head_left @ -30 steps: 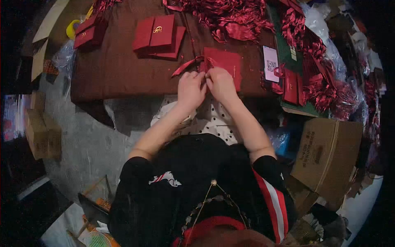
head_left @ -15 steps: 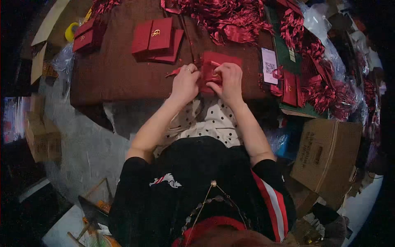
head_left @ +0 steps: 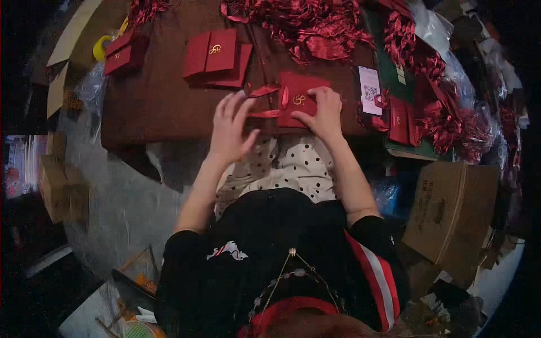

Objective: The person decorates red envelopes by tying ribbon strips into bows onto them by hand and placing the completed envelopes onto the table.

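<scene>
Brown cloth covers the table (head_left: 158, 107), crowded with red goods, as a seated person works at its near edge. At 12 o'clock from the body lies a small red envelope (head_left: 298, 96) with a gold emblem; the right hand (head_left: 321, 112) presses on it, fingers bent over its lower edge. The left hand (head_left: 231, 129) hovers at 11 o'clock, fingers spread, touching a red ribbon (head_left: 265, 101) trailing from the envelope. Stacked red envelopes (head_left: 217, 53) sit farther back, shredded red foil (head_left: 304, 22) beyond, a cardboard box (head_left: 451, 214) at 3 o'clock.
</scene>
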The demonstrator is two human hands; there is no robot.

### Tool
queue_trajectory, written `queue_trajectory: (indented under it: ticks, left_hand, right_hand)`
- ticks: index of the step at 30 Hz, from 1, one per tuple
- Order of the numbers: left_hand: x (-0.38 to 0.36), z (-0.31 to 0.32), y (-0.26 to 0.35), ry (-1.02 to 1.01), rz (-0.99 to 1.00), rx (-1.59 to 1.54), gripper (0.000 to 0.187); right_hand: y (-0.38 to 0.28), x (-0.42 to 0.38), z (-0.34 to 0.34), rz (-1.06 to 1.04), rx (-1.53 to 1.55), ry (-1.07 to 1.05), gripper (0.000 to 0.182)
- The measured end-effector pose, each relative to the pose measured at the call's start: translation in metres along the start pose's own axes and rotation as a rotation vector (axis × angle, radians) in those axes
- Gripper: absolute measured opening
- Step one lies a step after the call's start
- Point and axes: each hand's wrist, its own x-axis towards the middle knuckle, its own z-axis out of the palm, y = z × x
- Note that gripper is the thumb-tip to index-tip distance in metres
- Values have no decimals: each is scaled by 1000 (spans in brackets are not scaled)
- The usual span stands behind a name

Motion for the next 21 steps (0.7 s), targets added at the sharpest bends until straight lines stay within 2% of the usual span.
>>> queue_trajectory:
  ticks: [2,3,5,6,8,9,11,12,14,15,17,18,20,21]
  left_hand:
    - [14,17,20,-143,153,-91,76]
    - [18,34,27,-155,228,-42,78]
    - [21,64,31,-252,213,-38,76]
    - [16,77,27,-237,242,9,75]
    - [4,94,25,-132,256,105,72]
    - [-2,90,28,-72,244,66,64]
    - [-13,86,25,-84,226,70,57]
    - [-15,76,25,-42,239,-33,35]
    - [-20,54,24,47,300,-65,34]
    - [-15,28,32,170,312,-94,33]
    - [-13,-1,22,262,304,-123,34]
    - [-9,-25,22,224,235,-220,36]
    - [0,-53,23,218,90,-273,40]
    - [6,-62,21,147,-39,-389,34]
  right_hand:
    - [10,16,-3,11,38,-42,63]
    - [9,31,-11,37,154,-4,44]
    - [13,60,-14,-98,71,128,26]
    - [11,74,-17,-119,87,100,21]
    - [19,98,-7,-162,26,4,24]
    - [23,107,5,-153,15,28,24]
    - [24,125,20,-95,-203,-53,25]
    - [22,131,26,-81,-237,-58,25]
    - [30,134,43,-61,-297,-94,25]
    - [30,132,45,-12,-299,-117,25]
    - [30,122,43,-46,-277,-47,23]
    - [25,112,32,-97,-302,-74,21]
    - [21,87,24,-116,-229,18,18]
    - [25,73,24,-144,-211,48,17]
